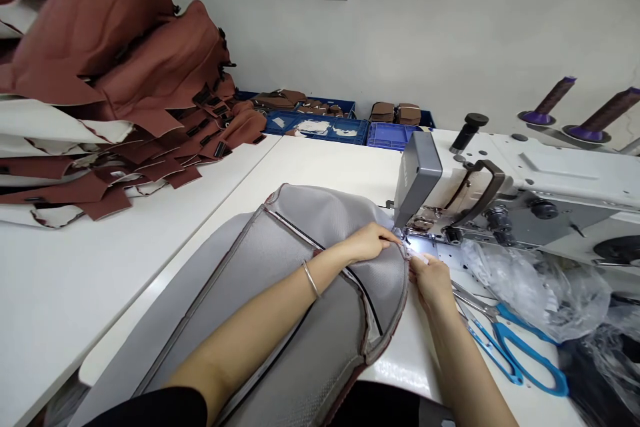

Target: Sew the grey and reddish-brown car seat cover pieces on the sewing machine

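At the needle end of the industrial sewing machine point(500, 207), right under its little work light, both hands are in tight on the grey seat-cover panel point(280, 280). The left hand point(367, 242), bangle point(311, 278) on the wrist, lies on top of the fabric with fingers curled down, pinching the curved piped edge just left of the presser foot point(407, 237). The right hand point(429, 278) sits just beside it on the near side, fingertips nipping that same edge against the machine bed; whether it truly grips or only presses, the glare hides. The panel stretches away from the needle toward the person's lower left, its long axis running diagonally across the white table point(75, 280), so the bulk of it trails behind the left forearm. The left hand is the one nearer the needle. Blue-handled scissors point(515, 347) lie just right of the right wrist, beside crumpled clear plastic point(540, 287); stacked brown covers point(115, 100) sit well apart, far left.
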`<state>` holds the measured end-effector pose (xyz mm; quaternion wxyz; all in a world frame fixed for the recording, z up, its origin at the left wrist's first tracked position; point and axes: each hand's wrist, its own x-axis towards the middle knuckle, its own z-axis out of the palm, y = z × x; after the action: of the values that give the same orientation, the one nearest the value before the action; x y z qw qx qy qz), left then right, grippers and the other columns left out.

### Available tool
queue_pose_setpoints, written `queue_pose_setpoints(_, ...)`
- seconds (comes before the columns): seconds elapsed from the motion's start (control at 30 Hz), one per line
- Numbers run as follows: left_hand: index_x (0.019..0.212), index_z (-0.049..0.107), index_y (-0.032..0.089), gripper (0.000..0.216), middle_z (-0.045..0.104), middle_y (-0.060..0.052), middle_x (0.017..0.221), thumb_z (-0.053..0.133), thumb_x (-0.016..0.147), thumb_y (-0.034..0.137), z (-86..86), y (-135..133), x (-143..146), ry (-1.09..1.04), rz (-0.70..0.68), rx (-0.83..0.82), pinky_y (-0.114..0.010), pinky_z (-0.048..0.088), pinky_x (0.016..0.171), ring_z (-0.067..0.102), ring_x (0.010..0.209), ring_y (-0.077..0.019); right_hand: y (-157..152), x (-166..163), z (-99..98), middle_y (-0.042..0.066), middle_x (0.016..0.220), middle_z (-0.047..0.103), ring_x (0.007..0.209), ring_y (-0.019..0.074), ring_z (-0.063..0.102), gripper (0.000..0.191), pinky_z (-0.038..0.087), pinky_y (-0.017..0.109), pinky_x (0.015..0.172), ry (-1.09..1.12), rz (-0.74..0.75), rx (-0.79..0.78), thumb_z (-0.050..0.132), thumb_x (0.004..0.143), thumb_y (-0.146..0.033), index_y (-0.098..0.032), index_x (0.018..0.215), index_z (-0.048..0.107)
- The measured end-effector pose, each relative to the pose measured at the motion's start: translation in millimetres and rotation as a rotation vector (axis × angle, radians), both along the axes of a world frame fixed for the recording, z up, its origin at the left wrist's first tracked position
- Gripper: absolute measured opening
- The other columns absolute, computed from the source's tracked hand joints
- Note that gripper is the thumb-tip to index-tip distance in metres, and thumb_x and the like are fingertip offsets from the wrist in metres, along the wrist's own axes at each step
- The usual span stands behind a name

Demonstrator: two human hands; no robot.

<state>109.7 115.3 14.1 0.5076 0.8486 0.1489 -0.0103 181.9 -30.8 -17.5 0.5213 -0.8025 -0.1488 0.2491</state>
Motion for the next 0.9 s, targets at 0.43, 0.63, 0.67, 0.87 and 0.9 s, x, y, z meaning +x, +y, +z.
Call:
queue_pose_setpoints(0.43, 0.094, 0.067, 0.016, 0.024, 0.061, -0.008, 0.092, 0.051, 0.077, 0.014, -3.0, -41, -9, 0.095, -0.347, 0.755, -0.036, 0.037, 0.081, 0.054, 0.091, -0.0215, -42, 11, 6.2, 0.002, 0.045, 0.053, 0.045, 0.0150, 0.049, 0.023, 0.035, 0.026, 0.049, -0.104, 0.461, -0.362, 0.053, 0.068, -0.031, -0.020, 0.048, 0.053)
queue_pose_setpoints(0.63, 0.077, 0.061, 0.013, 0.014, 0.054, -0.008, 0.080, 0.049, 0.082, 0.017, -19.3, -52, -16, -0.079, -0.289, 0.910, -0.035, 0.034, 0.074, 0.049, 0.085, -0.0205, -31, 11, 4.3, 0.012, 0.092, 0.066, 0.083, 0.0255, 0.059, 0.036, 0.037, 0.032, 0.070, -0.524, 0.302, -0.461, 0.042, 0.083, -0.036, -0.014, 0.103, 0.064)
queue_pose_setpoints(0.67, 0.075, 0.061, 0.013, 0.015, 0.053, -0.008, 0.079, 0.048, 0.082, 0.018, -21.3, -52, -17, -0.083, -0.289, 0.914, -0.036, 0.033, 0.074, 0.048, 0.086, -0.0208, -25, 7, -0.1, 0.014, 0.094, 0.065, 0.084, 0.0262, 0.058, 0.038, 0.036, 0.032, 0.070, -0.580, 0.287, -0.466, 0.040, 0.085, -0.037, -0.012, 0.105, 0.062)
queue_pose_setpoints(0.87, 0.075, 0.060, 0.012, 0.016, 0.051, -0.007, 0.079, 0.049, 0.082, 0.020, -25.7, -52, -17, -0.096, -0.287, 0.895, -0.037, 0.031, 0.073, 0.046, 0.086, -0.0217, -13, -7, -16.0, 0.009, 0.087, 0.061, 0.072, 0.0185, 0.052, 0.031, 0.028, 0.028, 0.061, -0.815, 0.333, -0.443, 0.033, 0.091, -0.024, -0.014, 0.092, 0.063)
queue_pose_setpoints(0.9, 0.074, 0.060, 0.012, 0.015, 0.051, -0.007, 0.079, 0.049, 0.082, 0.020, -25.6, -52, -16, -0.091, -0.284, 0.888, -0.037, 0.031, 0.073, 0.046, 0.085, -0.0216, -14, -5, -15.6, 0.008, 0.084, 0.060, 0.069, 0.0172, 0.050, 0.029, 0.026, 0.027, 0.059, -0.833, 0.350, -0.444, 0.035, 0.091, -0.022, -0.015, 0.090, 0.063)
